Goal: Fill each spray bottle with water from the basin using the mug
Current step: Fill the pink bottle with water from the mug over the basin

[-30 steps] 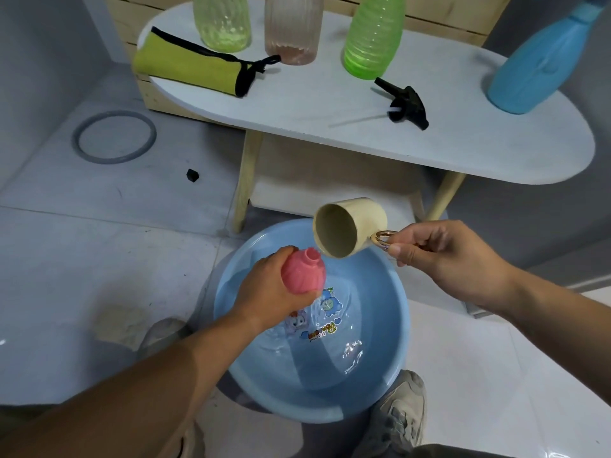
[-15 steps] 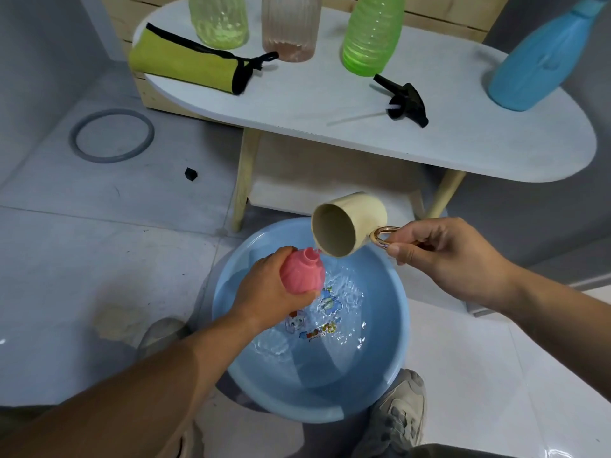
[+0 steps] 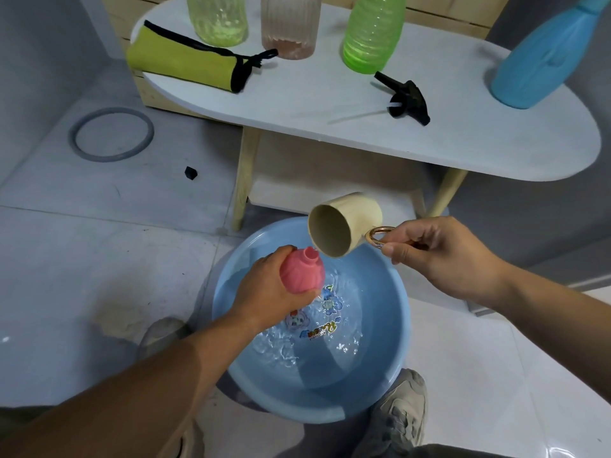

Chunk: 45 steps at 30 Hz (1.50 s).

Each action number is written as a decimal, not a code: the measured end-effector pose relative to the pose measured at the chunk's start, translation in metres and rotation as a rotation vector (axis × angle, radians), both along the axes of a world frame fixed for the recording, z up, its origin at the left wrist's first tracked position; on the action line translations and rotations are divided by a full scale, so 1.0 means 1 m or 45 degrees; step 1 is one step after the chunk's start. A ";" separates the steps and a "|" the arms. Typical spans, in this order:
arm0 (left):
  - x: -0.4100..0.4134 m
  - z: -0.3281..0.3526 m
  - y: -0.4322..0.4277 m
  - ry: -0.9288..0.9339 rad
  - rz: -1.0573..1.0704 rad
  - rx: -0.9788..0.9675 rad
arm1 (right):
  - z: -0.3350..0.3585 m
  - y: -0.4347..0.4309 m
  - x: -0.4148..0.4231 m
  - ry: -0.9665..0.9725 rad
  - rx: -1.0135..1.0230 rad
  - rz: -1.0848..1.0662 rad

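Two hands over basin (image 3: pixel 391 328) on floor tiles (image 3: pixel 82 259); left (image 3: pixel 267 287) tight round pink bottle (image 3: pixel 302 271); right (image 3: pixel 439 259) seemingly round mug (image 3: pixel 347 219) handle

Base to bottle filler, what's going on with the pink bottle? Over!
Left hand grips pink bottle over basin. Right hand holds mug by its ring handle, tipped to the bottle's mouth. Nothing between them.
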<state>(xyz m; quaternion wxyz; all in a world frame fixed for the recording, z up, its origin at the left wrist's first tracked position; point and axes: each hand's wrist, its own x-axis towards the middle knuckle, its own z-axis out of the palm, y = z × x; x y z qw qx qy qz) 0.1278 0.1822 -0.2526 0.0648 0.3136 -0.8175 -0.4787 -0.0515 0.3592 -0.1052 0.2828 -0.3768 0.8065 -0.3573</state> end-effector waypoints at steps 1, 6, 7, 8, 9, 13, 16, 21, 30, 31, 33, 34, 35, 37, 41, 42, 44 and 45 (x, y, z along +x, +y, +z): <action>0.000 0.000 0.000 0.001 -0.001 -0.003 | -0.001 -0.001 0.000 -0.004 0.003 0.000; 0.001 -0.005 -0.001 0.006 0.012 0.007 | -0.016 -0.002 -0.005 -0.134 0.009 -0.025; 0.002 -0.006 -0.001 0.007 0.012 0.006 | -0.020 -0.003 -0.007 -0.177 -0.003 -0.049; 0.002 -0.007 -0.001 0.009 0.013 0.003 | -0.024 -0.003 -0.009 -0.224 -0.021 -0.079; 0.002 -0.008 -0.002 0.011 0.015 0.000 | -0.027 -0.004 -0.010 -0.273 -0.039 -0.110; 0.002 -0.010 -0.002 0.021 0.023 -0.002 | -0.041 -0.003 -0.020 -0.450 -0.060 -0.210; 0.002 -0.012 -0.003 0.040 0.025 0.012 | -0.054 0.001 -0.027 -0.550 -0.027 -0.248; 0.003 -0.012 -0.003 0.047 0.035 0.029 | -0.095 0.004 -0.031 -0.693 0.128 -0.301; 0.008 -0.016 -0.008 -0.015 0.028 -0.019 | -0.177 -0.003 0.000 -0.948 0.242 -0.515; 0.008 -0.016 -0.008 -0.017 0.028 -0.022 | -0.180 -0.003 0.004 -0.965 0.246 -0.523; 0.009 -0.016 -0.009 -0.024 0.028 -0.019 | -0.184 -0.004 0.009 -1.001 0.263 -0.533; 0.008 -0.015 -0.009 -0.028 0.025 -0.019 | -0.186 -0.003 0.010 -1.012 0.278 -0.532; 0.008 -0.014 -0.008 -0.032 0.024 -0.020 | -0.187 -0.002 0.011 -1.015 0.303 -0.529; 0.007 -0.011 -0.009 -0.024 0.030 -0.018 | -0.188 0.001 0.011 -0.989 0.375 -0.519; 0.003 0.002 -0.008 0.033 0.024 -0.008 | -0.186 0.004 0.011 -0.848 0.499 -0.521; 0.001 0.007 -0.008 0.051 0.024 -0.008 | -0.183 0.004 0.011 -0.787 0.534 -0.524; -0.002 0.016 -0.008 0.092 0.032 -0.005 | -0.177 0.002 0.009 -0.711 0.580 -0.536; -0.004 0.022 -0.008 0.111 0.031 -0.007 | -0.172 0.001 0.008 -0.693 0.582 -0.541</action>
